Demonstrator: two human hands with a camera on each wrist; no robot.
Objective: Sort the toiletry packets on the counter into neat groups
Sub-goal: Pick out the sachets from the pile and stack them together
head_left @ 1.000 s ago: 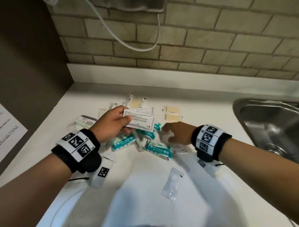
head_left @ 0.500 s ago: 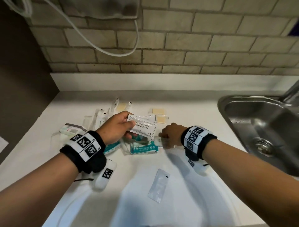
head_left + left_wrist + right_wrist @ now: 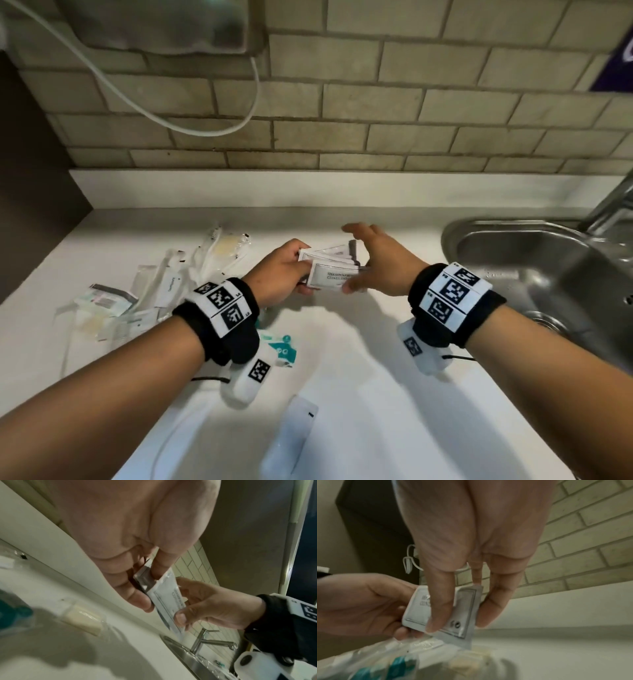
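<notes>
My left hand [image 3: 303,270] grips a small stack of white shampoo-with-conditioner sachets [image 3: 334,274] above the white counter [image 3: 359,377]. My right hand [image 3: 356,260] meets the stack from the right. In the right wrist view its thumb [image 3: 436,615] lies on the front sachet [image 3: 465,608] and a finger sits behind, so it pinches the stack. The left wrist view shows the left fingers [image 3: 137,599] clamped on the sachets' [image 3: 164,599] near end. Clear-wrapped packets [image 3: 171,284] lie spread at the left. A teal packet [image 3: 282,349] shows under my left wrist.
A steel sink [image 3: 534,274] with a tap [image 3: 613,202] is set into the counter at the right. A clear sachet [image 3: 294,431] lies alone near the front edge. Behind stands a brick wall with a hanging white cable [image 3: 205,126]. A dark panel bounds the left.
My right hand has left the pile on the counter and come up to the sachets held in my left hand. Both hands sit further back and right than before.
</notes>
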